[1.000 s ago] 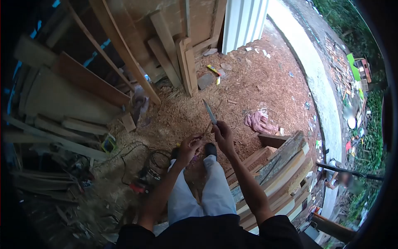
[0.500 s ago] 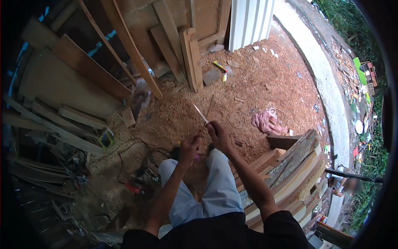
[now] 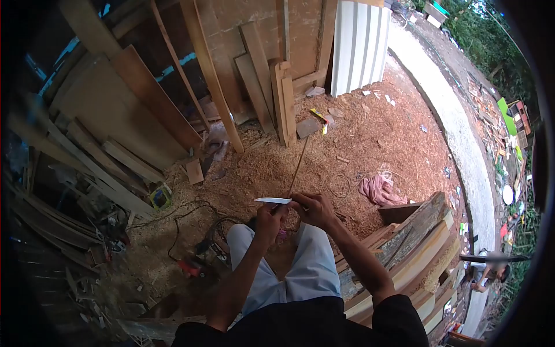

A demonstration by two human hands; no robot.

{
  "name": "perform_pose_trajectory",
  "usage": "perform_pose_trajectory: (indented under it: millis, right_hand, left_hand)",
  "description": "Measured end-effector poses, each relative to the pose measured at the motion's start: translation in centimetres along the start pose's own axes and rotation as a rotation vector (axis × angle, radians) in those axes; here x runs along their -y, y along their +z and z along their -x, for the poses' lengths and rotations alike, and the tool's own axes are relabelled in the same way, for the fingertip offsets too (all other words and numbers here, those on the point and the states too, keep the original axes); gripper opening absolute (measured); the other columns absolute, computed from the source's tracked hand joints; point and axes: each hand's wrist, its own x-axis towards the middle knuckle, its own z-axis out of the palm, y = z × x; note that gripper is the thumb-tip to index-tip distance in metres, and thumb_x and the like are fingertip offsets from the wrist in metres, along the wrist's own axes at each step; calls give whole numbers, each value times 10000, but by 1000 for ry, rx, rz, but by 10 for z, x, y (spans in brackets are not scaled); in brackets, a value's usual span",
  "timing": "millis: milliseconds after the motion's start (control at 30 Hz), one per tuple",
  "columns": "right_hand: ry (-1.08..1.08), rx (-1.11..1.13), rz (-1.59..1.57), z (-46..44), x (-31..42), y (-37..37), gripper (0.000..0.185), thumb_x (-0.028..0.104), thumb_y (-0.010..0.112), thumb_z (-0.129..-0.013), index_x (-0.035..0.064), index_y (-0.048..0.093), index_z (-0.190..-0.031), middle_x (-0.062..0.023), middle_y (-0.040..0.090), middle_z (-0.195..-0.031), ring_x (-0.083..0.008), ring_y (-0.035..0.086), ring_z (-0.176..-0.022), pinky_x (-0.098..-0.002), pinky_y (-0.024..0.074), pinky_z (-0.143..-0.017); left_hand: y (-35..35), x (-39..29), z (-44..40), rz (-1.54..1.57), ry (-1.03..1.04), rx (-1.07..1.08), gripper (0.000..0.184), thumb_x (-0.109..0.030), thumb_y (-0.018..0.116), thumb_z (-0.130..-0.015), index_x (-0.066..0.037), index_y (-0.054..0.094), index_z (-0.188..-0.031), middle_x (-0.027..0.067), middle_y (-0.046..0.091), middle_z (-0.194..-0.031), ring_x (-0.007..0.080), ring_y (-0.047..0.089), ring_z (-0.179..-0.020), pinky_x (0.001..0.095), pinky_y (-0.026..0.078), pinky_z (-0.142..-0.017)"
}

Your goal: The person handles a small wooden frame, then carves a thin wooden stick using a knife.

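Observation:
A knife [image 3: 273, 200] with a pale blade lies crosswise over my left hand, its tip pointing left and its handle end at the fingers of my right hand. My right hand [image 3: 314, 209] is closed around the handle end. A thin brown stick [image 3: 299, 166] rises away from between the hands toward the wood by the wall. My left hand [image 3: 270, 221] is closed just below the blade, around the stick's near end, which the fingers mostly hide. Both hands are close together above my knees.
Planks [image 3: 283, 107] lean on the wall. Stacked boards [image 3: 413, 254] lie at my right. A pink cloth [image 3: 380, 189] rests on wood shavings. Cables and a red tool [image 3: 189, 267] lie at lower left. Another person [image 3: 481, 275] is at the far right.
The blade has turned from pointing away to pointing left and now lies over my left hand. The hands have come together. The view has shifted, and more of the stick shows.

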Motion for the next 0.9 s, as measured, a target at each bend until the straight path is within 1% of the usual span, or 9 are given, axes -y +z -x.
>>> perform_pose_trajectory:
  millis: [167,367,467,567,700,767,800,833,900]
  right_hand:
    - [-105,-35,36,-13,8,-4,130,226,641,-785,109,643,-842,-62,630,-703,-277,593,-534,-357,453,-442]
    - [71,-159,97,-46,8,-25,162,250,612,-821,94,656,-839,-107,610,-635,-287,593,-530,-360,456,-460]
    - [110,-95,102,-50,30,-36,199,269,575,-856,96,666,-895,-132,583,-592,-277,585,-515,-356,438,-456]
    - [-217,-7,102,-41,56,-40,159,231,621,-819,85,663,-866,-123,601,-638,-261,580,-496,-346,443,-452]
    - [-254,-92,77,-49,47,-53,135,198,636,-802,79,660,-861,-116,620,-683,-262,583,-502,-346,451,-463]
    - [-243,-138,151,-52,48,-62,124,204,632,-794,102,655,-861,-91,627,-697,-261,606,-561,-354,471,-480]
    - [-127,-198,89,-53,29,-61,116,189,619,-804,105,666,-868,-96,620,-676,-249,594,-530,-346,456,-468]
    - [-138,-327,54,-61,23,-71,113,167,596,-815,114,675,-875,-107,606,-638,-245,570,-487,-344,442,-458]
    - [88,-173,178,-66,20,-98,120,177,587,-823,117,674,-880,-111,596,-608,-258,560,-482,-357,441,-467]
  left_hand:
    - [1,-19,13,165,27,-18,131,-80,540,-876,-33,622,-967,-38,502,-693,28,406,-563,191,337,-491]
    - [-4,-31,28,209,141,-51,190,-48,549,-868,-44,610,-1049,-18,558,-831,26,415,-583,171,327,-486]
    - [0,-42,33,198,151,-41,203,-47,545,-872,-49,604,-1066,-9,558,-846,26,413,-581,177,322,-475]
    - [8,-59,44,116,196,-26,211,-54,542,-876,-53,599,-1079,-8,539,-800,27,408,-569,184,319,-466]
    - [23,-74,55,8,259,-33,219,-62,546,-868,-69,610,-1077,-22,537,-710,23,407,-550,189,346,-468]
    - [27,-74,54,18,369,-57,230,-68,548,-867,-61,604,-1090,-23,526,-701,24,412,-551,189,346,-469]
    - [25,-71,57,31,318,-31,232,-69,551,-866,-55,602,-1091,-19,537,-720,24,416,-552,188,347,-465]
    - [24,-68,59,44,267,-4,234,-70,553,-864,-49,599,-1093,-14,549,-740,25,419,-554,187,348,-460]
    - [24,-58,63,72,247,8,233,-65,554,-863,-44,597,-1091,-11,556,-756,26,425,-556,186,355,-462]
